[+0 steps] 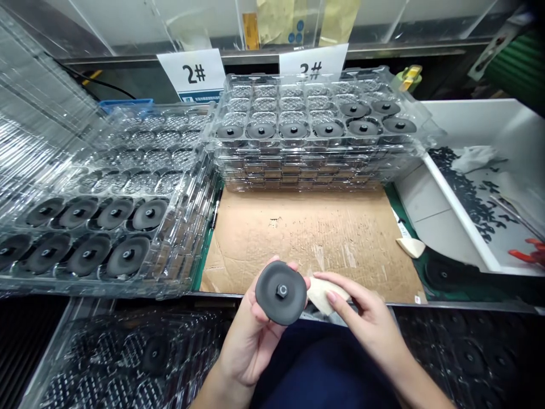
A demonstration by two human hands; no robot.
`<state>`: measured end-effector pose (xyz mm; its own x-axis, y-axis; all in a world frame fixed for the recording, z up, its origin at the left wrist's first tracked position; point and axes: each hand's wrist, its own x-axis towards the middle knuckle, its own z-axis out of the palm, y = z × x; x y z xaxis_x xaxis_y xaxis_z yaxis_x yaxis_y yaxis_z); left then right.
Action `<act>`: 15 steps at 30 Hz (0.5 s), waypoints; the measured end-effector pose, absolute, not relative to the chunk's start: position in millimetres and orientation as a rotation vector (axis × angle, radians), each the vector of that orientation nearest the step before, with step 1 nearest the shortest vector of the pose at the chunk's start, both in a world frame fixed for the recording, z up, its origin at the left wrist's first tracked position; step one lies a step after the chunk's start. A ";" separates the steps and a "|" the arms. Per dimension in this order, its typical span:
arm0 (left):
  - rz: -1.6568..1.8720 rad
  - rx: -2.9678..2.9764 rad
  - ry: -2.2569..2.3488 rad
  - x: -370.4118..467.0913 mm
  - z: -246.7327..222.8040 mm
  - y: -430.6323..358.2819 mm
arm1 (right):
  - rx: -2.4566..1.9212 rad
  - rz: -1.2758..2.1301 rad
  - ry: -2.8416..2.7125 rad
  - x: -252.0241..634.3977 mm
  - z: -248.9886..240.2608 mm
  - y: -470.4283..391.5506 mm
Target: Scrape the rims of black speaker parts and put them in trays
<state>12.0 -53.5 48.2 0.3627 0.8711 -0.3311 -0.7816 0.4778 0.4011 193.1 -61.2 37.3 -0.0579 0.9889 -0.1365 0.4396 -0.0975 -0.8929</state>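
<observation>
My left hand (255, 346) grips a dark grey, rounded disc (272, 304) by its edge, with its face and the small raised hub at its centre turned up toward me. Just right of it, my right hand (366, 309) pinches a cream-coloured, wedge-like pad (322, 295) between thumb and fingers. The pad is close to the disc's right edge; whether the two touch I cannot tell. Both hands are over the front edge of a cardboard sheet (298, 227).
Stacked clear trays (183, 227) at left and more trays (293, 145) at the back hold similar discs. On the right, a white bin (460, 221) contains small black scraps and red-handled pliers (528, 253). A second cream pad (411, 247) lies beside the bin.
</observation>
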 end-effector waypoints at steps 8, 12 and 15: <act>0.993 0.189 0.467 10.6 50.0 -53.6 | -1.589 1.140 -1.482 203.1 28.0 -55.5; 0.914 0.206 0.437 15.8 49.7 -55.0 | -1.487 0.742 -1.618 200.2 57.2 -54.4; 0.859 0.195 0.495 20.6 45.6 -57.0 | -1.047 0.516 -2.013 191.0 82.8 -45.7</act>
